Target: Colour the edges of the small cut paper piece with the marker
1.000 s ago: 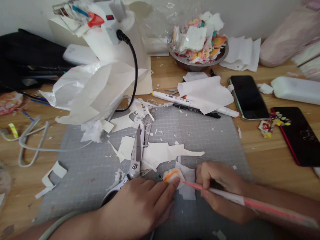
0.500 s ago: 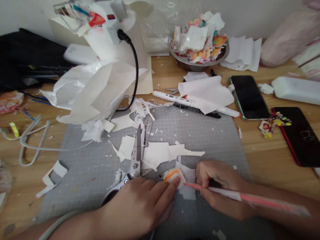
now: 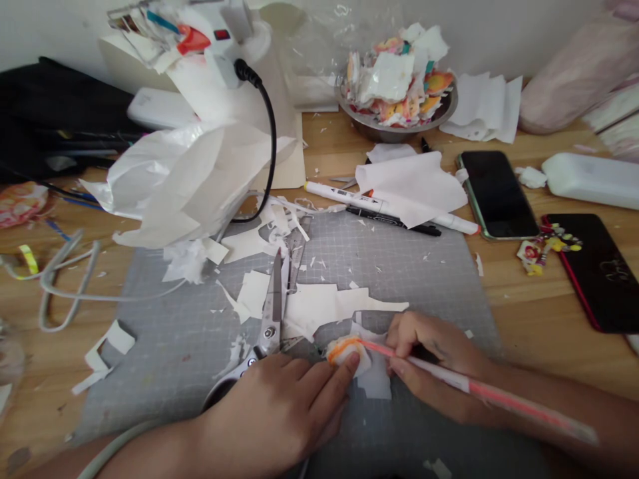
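A small white padded piece (image 3: 363, 362) with an orange arc along its upper edge lies over a scrap of white paper (image 3: 378, 384) on the grey cutting mat (image 3: 439, 279). My left hand (image 3: 294, 402) holds this piece at its lower left, fingertips pressed on it. Pinched in the fingers of my right hand (image 3: 432, 362) is a slim coral-coloured pen (image 3: 452, 378), its tip touching the orange arc at the upper right. Metal scissors (image 3: 272, 326) lie open just beyond my left hand, their handles partly covered by it.
Cut paper scraps (image 3: 329, 303) are strewn past the scissors. Markers (image 3: 344, 193) lie at the mat's far edge. A metal bowl (image 3: 399, 130) heaped with coloured pieces stands behind. Two phones (image 3: 499, 193) sit at right; a black cord (image 3: 272, 146) and crumpled paper (image 3: 194, 179) at left.
My right hand has shifted slightly left and up with the pen, whose tip went from beside the piece onto its upper edge. The orange arc reaches further right. My left hand stays put.
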`<control>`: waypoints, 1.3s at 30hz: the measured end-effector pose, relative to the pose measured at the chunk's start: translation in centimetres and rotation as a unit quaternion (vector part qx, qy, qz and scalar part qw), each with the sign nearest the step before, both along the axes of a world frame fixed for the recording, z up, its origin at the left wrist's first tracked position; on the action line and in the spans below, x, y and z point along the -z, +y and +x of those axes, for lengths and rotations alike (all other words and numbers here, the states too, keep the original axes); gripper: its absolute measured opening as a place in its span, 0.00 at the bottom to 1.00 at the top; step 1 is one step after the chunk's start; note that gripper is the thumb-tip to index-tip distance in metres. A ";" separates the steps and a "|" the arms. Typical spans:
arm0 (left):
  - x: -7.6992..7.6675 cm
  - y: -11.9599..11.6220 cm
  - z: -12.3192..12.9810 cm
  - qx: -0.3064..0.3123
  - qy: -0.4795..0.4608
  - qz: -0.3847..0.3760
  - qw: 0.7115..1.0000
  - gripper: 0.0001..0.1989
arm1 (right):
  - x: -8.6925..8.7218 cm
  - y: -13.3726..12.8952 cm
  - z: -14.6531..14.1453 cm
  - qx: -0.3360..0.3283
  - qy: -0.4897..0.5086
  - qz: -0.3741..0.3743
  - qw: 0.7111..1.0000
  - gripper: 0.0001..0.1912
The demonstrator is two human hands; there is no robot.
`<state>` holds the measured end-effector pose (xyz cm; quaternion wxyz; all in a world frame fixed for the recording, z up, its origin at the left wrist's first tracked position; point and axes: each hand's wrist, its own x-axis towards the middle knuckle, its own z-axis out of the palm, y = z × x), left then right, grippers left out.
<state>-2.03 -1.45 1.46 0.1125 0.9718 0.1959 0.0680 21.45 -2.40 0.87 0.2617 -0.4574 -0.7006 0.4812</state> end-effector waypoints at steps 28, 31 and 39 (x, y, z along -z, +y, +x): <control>-0.2 0.1 0.2 -0.003 -0.004 0.004 1.000 0.15 | 0.3 -0.3 0.5 0.012 0.024 -0.089 0.996 0.07; -0.2 0.1 0.1 -0.001 -0.006 0.001 1.000 0.16 | 0.4 -0.3 0.5 -0.001 0.028 -0.083 0.996 0.08; -0.1 0.1 0.0 0.003 -0.003 0.005 1.000 0.16 | 0.2 -0.2 0.6 -0.010 0.021 -0.067 0.997 0.08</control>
